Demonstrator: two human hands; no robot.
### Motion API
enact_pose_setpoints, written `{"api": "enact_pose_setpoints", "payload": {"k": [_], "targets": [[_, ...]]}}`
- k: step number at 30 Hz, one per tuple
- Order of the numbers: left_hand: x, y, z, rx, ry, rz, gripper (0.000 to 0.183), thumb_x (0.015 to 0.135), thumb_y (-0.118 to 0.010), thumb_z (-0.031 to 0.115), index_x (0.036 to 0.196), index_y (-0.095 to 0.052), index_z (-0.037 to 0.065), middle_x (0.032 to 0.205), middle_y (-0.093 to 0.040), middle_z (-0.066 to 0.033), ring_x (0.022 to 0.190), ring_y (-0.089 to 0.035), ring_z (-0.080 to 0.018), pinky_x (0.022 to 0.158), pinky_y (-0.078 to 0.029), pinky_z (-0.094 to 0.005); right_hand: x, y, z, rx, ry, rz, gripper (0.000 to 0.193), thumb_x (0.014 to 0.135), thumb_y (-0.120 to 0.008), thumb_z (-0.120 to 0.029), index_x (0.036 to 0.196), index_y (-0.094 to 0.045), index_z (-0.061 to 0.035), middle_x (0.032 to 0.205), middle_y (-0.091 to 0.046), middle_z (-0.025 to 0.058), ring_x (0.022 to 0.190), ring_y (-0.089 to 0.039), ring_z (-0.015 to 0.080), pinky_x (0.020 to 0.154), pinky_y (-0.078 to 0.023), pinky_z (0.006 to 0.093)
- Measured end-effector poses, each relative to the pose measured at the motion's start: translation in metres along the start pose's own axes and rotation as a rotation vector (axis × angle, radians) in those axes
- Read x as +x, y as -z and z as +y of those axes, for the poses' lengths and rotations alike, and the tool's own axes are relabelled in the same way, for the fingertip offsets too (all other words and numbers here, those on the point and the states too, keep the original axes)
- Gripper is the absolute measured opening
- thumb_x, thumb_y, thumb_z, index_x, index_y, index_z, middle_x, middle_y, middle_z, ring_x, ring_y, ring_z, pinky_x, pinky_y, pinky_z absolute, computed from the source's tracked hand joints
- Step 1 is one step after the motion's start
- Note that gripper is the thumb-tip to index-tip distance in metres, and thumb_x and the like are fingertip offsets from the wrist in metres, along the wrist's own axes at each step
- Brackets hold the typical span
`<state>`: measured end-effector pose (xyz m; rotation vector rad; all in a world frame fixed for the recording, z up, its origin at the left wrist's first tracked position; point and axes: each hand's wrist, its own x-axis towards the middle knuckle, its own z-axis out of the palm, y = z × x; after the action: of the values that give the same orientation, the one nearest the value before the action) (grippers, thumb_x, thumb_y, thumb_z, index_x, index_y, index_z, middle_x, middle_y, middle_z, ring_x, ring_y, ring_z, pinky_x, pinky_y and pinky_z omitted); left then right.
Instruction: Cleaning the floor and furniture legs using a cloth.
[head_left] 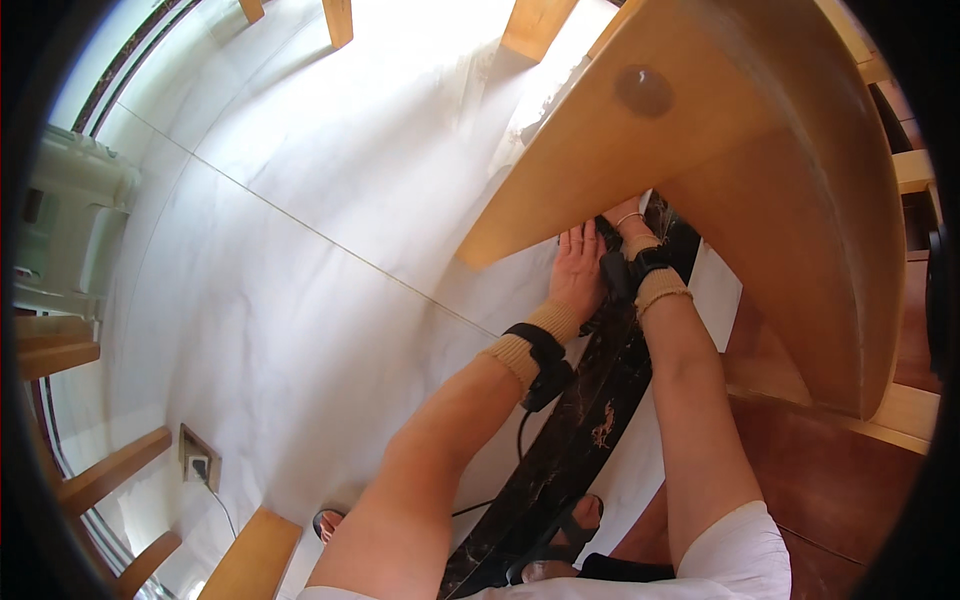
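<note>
Right of centre in the frame, the left hand lies flat and open on the dark marble strip under the wooden counter, while the right hand is half hidden, its grip unclear; probably best to press evenly and keep low

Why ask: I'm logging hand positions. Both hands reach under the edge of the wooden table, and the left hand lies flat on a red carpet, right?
Not quite. In the head view the left hand lies flat on the white marble floor, not a red carpet. Both hands, right hand included, do reach under the wooden table.
</note>
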<state>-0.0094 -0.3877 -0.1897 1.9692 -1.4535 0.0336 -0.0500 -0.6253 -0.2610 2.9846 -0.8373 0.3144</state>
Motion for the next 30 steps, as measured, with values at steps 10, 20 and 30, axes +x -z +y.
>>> {"api": "enact_pose_setpoints", "payload": {"k": [10,20,30], "targets": [[-0.154,0.13,0.007,0.364,-0.337,-0.448,0.045,0.077,-0.052,0.021,0.109,-0.055,-0.011,0.122,-0.047,-0.0317,0.114,-0.043,-0.0468,0.099,-0.035,-0.0491,-0.118,0.109,-0.218,0.359,0.341,-0.084,0.062,0.075,-0.062,-0.028,0.131,-0.045,-0.0081,0.142,-0.034,0.0149,0.13,-0.031,0.037,0.106,-0.024,0.0536],[-0.263,0.226,-0.033,-0.041,-0.897,-0.808,0.027,0.072,-0.055,0.021,0.091,-0.064,0.004,0.092,-0.056,-0.0111,0.093,-0.053,-0.0269,0.081,-0.044,-0.0373,-0.269,0.136,-0.359,0.558,0.398,-0.161,0.047,0.08,-0.05,-0.015,0.126,-0.048,-0.0124,0.141,-0.039,0.0033,0.127,-0.041,0.019,0.104,-0.032,0.0405],[-0.123,0.088,0.023,0.124,-0.578,-0.3,0.033,0.079,-0.051,0.018,0.103,-0.062,-0.002,0.116,-0.054,-0.0195,0.113,-0.046,-0.0362,0.089,-0.041,-0.0402,-0.154,0.113,-0.155,0.076,-0.23,0.135,0.04,0.086,-0.048,-0.014,0.123,-0.048,0.0015,0.13,-0.044,0.0242,0.121,-0.041,0.0403,0.103,-0.032,0.0459]]}}
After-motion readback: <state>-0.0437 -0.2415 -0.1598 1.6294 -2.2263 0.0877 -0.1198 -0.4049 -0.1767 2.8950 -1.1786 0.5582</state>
